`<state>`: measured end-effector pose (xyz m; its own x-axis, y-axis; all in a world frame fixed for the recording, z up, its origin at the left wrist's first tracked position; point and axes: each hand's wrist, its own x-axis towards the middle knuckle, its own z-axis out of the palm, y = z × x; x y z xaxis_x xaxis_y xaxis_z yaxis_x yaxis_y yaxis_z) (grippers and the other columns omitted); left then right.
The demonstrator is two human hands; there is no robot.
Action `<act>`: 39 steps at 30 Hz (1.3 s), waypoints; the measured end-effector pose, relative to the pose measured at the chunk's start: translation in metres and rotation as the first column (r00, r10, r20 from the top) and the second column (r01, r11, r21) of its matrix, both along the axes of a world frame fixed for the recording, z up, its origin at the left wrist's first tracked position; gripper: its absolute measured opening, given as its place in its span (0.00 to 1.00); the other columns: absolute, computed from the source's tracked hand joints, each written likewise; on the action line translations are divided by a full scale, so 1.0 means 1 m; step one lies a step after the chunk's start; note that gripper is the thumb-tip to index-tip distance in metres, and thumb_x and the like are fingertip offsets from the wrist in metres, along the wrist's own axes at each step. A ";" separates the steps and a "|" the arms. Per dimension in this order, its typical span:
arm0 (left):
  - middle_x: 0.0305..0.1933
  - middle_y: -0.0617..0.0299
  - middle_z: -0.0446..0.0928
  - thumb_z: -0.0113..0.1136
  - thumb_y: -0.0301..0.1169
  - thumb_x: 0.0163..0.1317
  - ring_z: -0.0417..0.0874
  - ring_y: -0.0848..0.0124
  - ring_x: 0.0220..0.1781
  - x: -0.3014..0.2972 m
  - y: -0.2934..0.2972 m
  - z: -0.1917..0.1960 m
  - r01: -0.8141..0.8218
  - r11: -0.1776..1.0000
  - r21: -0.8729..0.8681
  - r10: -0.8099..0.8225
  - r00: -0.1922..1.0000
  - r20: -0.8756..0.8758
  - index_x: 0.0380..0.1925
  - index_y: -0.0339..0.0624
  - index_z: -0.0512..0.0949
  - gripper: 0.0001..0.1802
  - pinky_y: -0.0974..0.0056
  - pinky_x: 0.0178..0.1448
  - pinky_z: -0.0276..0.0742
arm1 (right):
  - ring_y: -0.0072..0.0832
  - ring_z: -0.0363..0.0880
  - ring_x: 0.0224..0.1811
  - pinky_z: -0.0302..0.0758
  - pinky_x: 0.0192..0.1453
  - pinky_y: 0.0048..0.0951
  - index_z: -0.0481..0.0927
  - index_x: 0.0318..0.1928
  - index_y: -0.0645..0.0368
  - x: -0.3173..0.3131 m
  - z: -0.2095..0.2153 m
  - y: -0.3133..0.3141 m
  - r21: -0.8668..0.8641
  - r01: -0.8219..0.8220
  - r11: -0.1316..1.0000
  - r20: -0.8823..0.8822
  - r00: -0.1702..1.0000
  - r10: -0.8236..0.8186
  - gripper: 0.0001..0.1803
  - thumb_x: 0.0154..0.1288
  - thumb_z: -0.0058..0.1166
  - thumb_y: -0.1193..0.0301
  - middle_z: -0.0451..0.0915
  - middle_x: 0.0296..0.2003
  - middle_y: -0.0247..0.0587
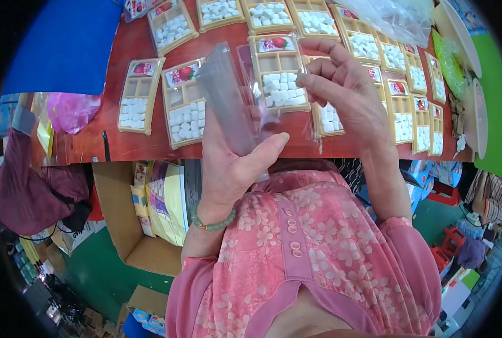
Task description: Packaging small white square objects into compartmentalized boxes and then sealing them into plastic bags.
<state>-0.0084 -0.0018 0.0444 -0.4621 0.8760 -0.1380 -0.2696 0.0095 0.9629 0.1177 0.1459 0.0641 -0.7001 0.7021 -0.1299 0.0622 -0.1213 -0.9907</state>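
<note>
Over on the left, a crumpled pink plastic bag (74, 110) is resting on the red table (149, 151). Now the left hand (228, 169) is gripping a long, greyish, see-through plastic stack (224, 84). Just beyond, a tan, compartmented plastic tray (288, 61) is sitting mid-table, holding small white cubes (283, 89). Right hand (349, 93) next: its fingers are curling at that tray's right edge, though whether they're pinching anything, I can't tell. Further right, more tan trays (401, 104) are standing close together.

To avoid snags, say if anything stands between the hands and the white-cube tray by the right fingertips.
The clear plastic stack in the left hand stands between its palm and the tray. Nothing visible stands between the right hand and the tray's right edge; contact there is unclear.
</note>
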 end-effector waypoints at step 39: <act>0.54 0.56 0.70 0.63 0.21 0.48 0.72 0.69 0.56 -0.013 0.037 0.001 0.134 0.984 -0.114 -0.149 0.980 -0.129 0.63 0.34 0.58 0.40 0.64 0.59 0.68 | 0.52 0.77 0.37 0.73 0.41 0.46 0.73 0.36 0.67 -0.017 -0.034 0.030 0.758 -0.353 0.548 0.543 0.807 -0.232 0.08 0.62 0.51 0.73 0.75 0.32 0.56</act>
<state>-0.0215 0.0348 0.0454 -0.3552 0.9180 -0.1763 -0.1244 0.1405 0.9822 0.1006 0.1762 0.0305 -0.7509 0.6519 0.1056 0.5623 0.7150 -0.4154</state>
